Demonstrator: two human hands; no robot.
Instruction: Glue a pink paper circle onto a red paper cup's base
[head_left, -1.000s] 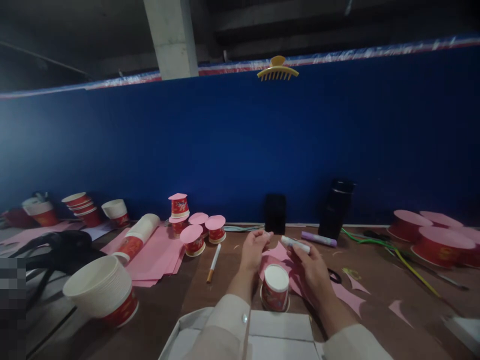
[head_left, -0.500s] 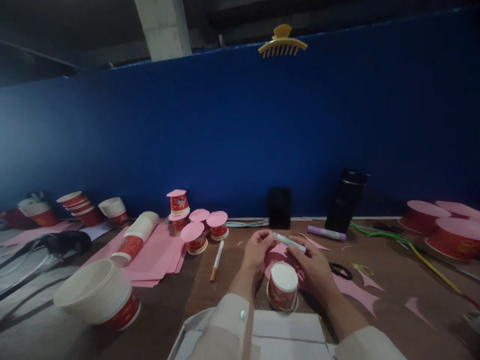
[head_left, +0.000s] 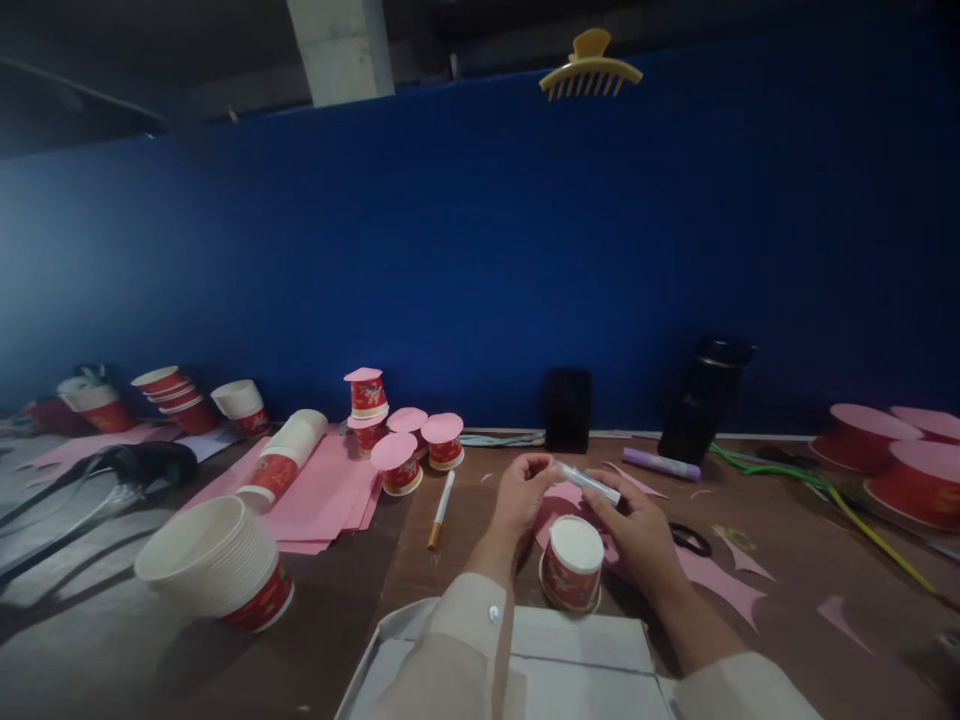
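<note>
My left hand (head_left: 523,497) and my right hand (head_left: 636,522) hold a slim, pale, glossy tube (head_left: 586,481) between them, one at each end. Fingers of both are closed on it; its exact kind is not clear. Just below the tube, an upturned red paper cup (head_left: 571,575) with a white base stands on the table. Pink paper (head_left: 551,512) lies behind the cup, partly covered by it and my right hand. Left of my hands is a white pen-like stick (head_left: 442,508) with a brown end.
Red cups topped with pink discs stand left (head_left: 395,465) and right (head_left: 916,480). A stack of paper cups (head_left: 217,560) lies at front left, near pink sheets (head_left: 341,490). A purple tube (head_left: 661,464), black bottle (head_left: 705,400), black ring (head_left: 690,540) and white box (head_left: 577,640) surround my hands.
The whole view has shifted slightly, so things appear a little further right and higher. My hands keep hold of the pale tube in nearly the same pose.
</note>
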